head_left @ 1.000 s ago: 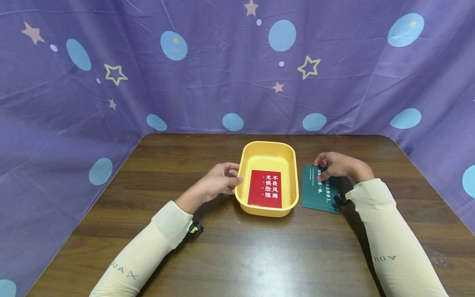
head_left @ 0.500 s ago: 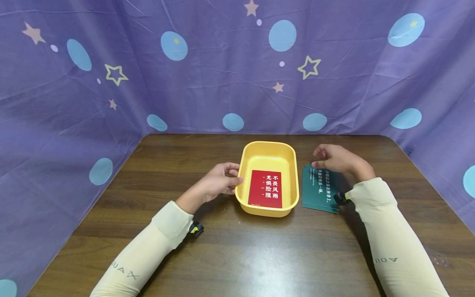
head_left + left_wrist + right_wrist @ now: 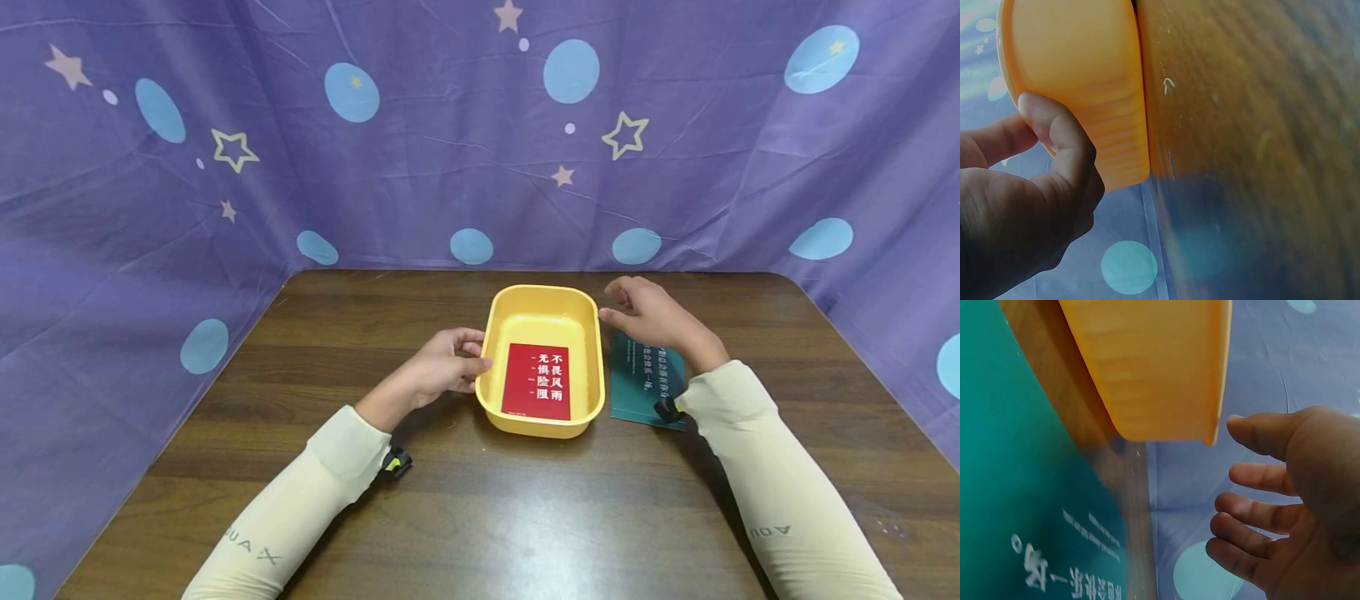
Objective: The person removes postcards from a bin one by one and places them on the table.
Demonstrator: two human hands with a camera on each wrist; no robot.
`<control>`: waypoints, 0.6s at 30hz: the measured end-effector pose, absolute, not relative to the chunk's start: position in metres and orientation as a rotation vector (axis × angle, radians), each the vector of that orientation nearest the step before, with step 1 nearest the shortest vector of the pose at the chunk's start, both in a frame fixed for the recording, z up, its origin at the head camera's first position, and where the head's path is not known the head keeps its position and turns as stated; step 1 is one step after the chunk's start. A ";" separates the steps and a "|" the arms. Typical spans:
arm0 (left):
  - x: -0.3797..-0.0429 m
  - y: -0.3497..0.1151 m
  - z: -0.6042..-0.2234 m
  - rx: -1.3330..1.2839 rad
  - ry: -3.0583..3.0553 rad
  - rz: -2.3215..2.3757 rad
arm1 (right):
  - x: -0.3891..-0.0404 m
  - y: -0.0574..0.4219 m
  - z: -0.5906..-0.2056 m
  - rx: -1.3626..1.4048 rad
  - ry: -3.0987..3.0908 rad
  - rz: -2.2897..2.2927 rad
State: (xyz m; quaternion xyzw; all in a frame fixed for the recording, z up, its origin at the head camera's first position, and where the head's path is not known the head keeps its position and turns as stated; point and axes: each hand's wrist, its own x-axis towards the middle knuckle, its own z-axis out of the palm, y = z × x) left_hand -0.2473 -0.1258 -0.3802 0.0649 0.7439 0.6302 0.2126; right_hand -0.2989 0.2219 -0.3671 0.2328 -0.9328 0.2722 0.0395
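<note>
A yellow plastic basin [image 3: 536, 302] stands on the table with a red card [image 3: 536, 383] lying flat inside it, printed with white characters. My left hand [image 3: 442, 367] holds the basin's left rim. In the left wrist view, the left thumb and fingers [image 3: 1054, 137] pinch that rim. Just off the far right part of the rim, my right hand [image 3: 652, 312] hovers with fingers apart and nothing in them. Below it lie dark green cards [image 3: 637, 392], slightly fanned and partly covered by the hand and wrist. The right wrist view shows the right hand [image 3: 1285, 500] apart from the basin.
The dark wooden table [image 3: 480, 517] reaches back to a purple curtain [image 3: 420, 183] with blue dots and stars. A black wrist strap [image 3: 396, 462] sits at the left cuff. Small pale specks lie on the wood in the left wrist view.
My right hand has lifted off the green cards and moved back and left toward the basin's right rim. The left hand, basin and red card have stayed put.
</note>
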 end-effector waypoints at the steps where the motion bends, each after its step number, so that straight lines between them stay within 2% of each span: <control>1: -0.247 -0.126 -0.380 0.179 2.066 1.750 | -0.299 0.220 -0.367 0.722 -2.849 0.828; 18: -0.248 -0.125 -0.380 0.169 2.068 1.750 | -0.288 0.178 -0.369 0.805 -2.826 0.739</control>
